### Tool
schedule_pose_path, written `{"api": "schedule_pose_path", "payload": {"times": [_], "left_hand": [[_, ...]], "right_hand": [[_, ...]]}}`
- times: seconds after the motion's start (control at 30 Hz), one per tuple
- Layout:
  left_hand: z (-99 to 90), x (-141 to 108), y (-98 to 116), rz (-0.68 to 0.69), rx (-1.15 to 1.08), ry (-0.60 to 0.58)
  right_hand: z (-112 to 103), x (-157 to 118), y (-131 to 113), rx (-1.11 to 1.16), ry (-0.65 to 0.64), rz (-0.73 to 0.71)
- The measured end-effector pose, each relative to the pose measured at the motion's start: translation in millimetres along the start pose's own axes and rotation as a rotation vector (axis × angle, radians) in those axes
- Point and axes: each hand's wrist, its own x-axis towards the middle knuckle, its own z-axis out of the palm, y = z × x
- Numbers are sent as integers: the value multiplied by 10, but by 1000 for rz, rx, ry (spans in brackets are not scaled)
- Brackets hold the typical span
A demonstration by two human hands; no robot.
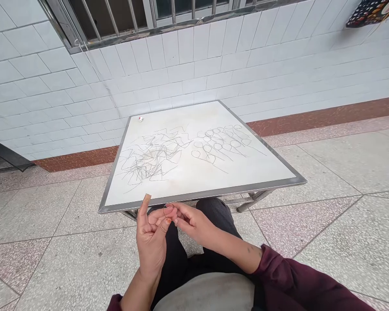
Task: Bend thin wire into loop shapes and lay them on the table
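Note:
A thin dark wire curves around the fingertips of my left hand, just off the table's front edge. The left thumb presses it against the fingers, while the index finger points up. My right hand meets the left from the right side, its thumb and fingers pinched on the same wire. Most of that wire is hidden by the fingers. On the white table lies a tangled heap of bent wires at the left. Several wires with round looped ends are spread to its right.
A grey metal rim borders the tabletop. Near the far left corner sits a small white-and-red object. Behind the table stands a white tiled wall with a barred window. My knees are under the front edge.

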Motion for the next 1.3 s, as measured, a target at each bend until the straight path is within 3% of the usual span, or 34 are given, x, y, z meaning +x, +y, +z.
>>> {"api": "schedule_pose_path", "payload": {"times": [0.2,0.4,0.57,0.8,0.97,1.2,1.3], "left_hand": [[-47,-37,-26,32,139,-61],[-72,-68,-59,151,252,-44],[-114,-54,-69,194,248,10],[-115,-40,-92,307,415,22],[-221,35,-118,425,604,-13],[-330,104,-153,369,730,-41],[-319,111,-140,355,758,-71]], "right_hand": [[-20,-4,-17,21,-17,-54],[-17,16,-36,182,-92,44],[49,38,16,324,0,83],[71,-14,-35,-166,58,-87],[75,-29,-41,-313,61,-151],[36,0,-18,-516,125,-256],[7,1,-1,-518,160,-233]]}}
